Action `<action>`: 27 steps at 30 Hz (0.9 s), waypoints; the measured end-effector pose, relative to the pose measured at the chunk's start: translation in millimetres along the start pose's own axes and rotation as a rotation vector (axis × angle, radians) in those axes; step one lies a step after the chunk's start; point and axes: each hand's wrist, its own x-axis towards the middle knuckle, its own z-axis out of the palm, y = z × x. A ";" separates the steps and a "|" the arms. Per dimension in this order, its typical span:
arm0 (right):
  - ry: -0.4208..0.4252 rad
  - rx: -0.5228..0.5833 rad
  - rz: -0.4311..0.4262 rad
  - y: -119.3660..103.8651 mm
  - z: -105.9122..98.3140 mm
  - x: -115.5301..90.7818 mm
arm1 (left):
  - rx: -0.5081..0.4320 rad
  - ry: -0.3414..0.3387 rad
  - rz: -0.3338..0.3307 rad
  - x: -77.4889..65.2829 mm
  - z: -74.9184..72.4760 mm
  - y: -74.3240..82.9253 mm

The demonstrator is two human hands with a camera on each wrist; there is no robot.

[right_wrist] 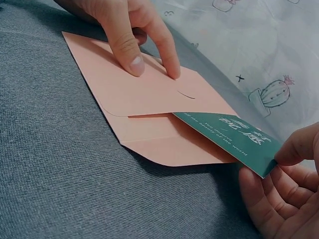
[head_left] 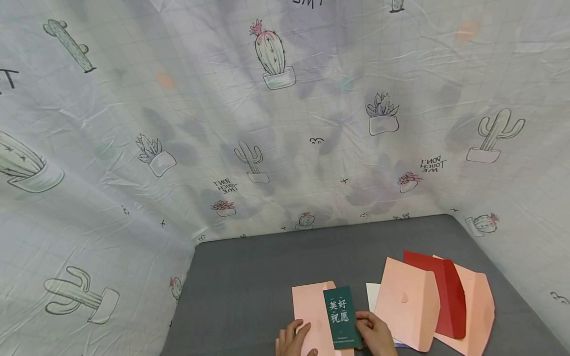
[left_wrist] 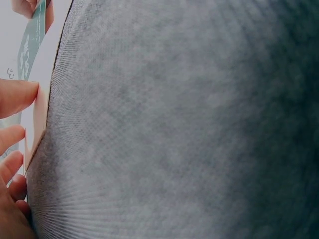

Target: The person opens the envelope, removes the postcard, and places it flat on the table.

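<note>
A pink envelope (head_left: 307,306) lies on the grey surface with its flap folded out on the right side. My left hand (head_left: 293,340) presses on the envelope; in the right wrist view its thumb and a finger (right_wrist: 169,55) rest on the panel. Between the thumb and fingers of my right hand (head_left: 376,332) is the edge of a dark green card (head_left: 342,316) with white lettering. One end of this card is tucked under the envelope's front panel at the opening, and the rest sticks out over the flap (right_wrist: 174,149).
To the right, another pink envelope (head_left: 403,301) overlaps a red envelope (head_left: 450,296) and a further pink one (head_left: 481,301). A white sheet (head_left: 371,294) shows beneath the nearest. Behind the grey surface (head_left: 249,277) hangs a cactus-print cloth (head_left: 311,173).
</note>
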 end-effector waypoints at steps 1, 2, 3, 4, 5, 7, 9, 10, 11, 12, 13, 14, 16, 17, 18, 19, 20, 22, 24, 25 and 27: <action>0.001 0.002 0.001 -0.2 -0.6 0.2 | 0.001 -0.001 -0.001 -0.1 -0.3 0.4; 0.003 0.004 0.006 -0.2 -1.2 0.4 | 0.001 -0.004 -0.003 0.0 -0.7 0.7; 0.005 0.004 0.006 0.2 -1.8 0.8 | 0.000 -0.006 -0.006 0.0 -0.9 0.9; 0.007 0.006 0.010 0.4 -2.4 1.1 | 0.000 -0.007 -0.008 0.0 -1.1 1.1; 0.010 0.008 0.014 0.8 -2.9 1.6 | -0.001 -0.008 -0.009 0.0 -1.1 1.2; 0.016 0.010 0.020 1.3 -4.3 2.0 | 0.001 -0.004 -0.007 -0.2 -0.7 1.1; 0.021 0.014 0.023 1.5 -5.7 2.2 | 0.010 0.005 -0.001 -0.5 -0.3 0.7; 0.024 0.016 0.026 1.4 -6.5 2.2 | 0.015 0.011 0.003 -0.8 0.0 0.5; 0.026 0.016 0.026 1.3 -7.3 2.1 | 0.022 0.018 0.005 -1.1 0.3 0.3; 0.028 0.016 0.025 1.0 -8.1 2.0 | 0.032 0.024 0.010 -1.3 0.6 0.2; 0.030 0.018 0.026 0.6 -8.9 1.8 | 0.040 0.031 0.014 -1.6 0.9 0.1; 0.032 0.021 0.027 0.2 -9.6 1.6 | 0.045 0.038 0.018 -1.9 1.1 0.1; 0.030 0.029 0.028 -1.1 -11.2 0.9 | 0.047 0.054 0.024 -2.4 1.4 0.3; 0.029 0.034 0.028 -1.7 -12.0 0.6 | 0.050 0.060 0.025 -2.6 1.6 0.5; 0.027 0.039 0.028 -2.1 -12.8 0.3 | 0.051 0.067 0.030 -2.8 1.7 0.6; 0.026 0.048 0.030 -2.7 -13.7 -0.1 | 0.051 0.074 0.032 -3.0 1.9 0.8; 0.024 0.056 0.032 -3.3 -14.5 -0.4 | 0.056 0.081 0.035 -3.2 2.1 0.8; 0.023 0.066 0.037 -4.4 -16.1 -0.9 | 0.070 0.094 0.042 -3.2 2.6 0.8; 0.025 0.065 0.042 -5.5 -17.3 -1.1 | 0.090 0.112 0.053 -3.2 3.5 0.4; 0.029 0.066 0.048 -6.1 -17.9 -1.1 | 0.099 0.119 0.058 -3.3 4.1 0.0; 0.034 0.060 0.055 -6.5 -18.8 -0.8 | 0.116 0.135 0.067 -3.5 4.8 -0.2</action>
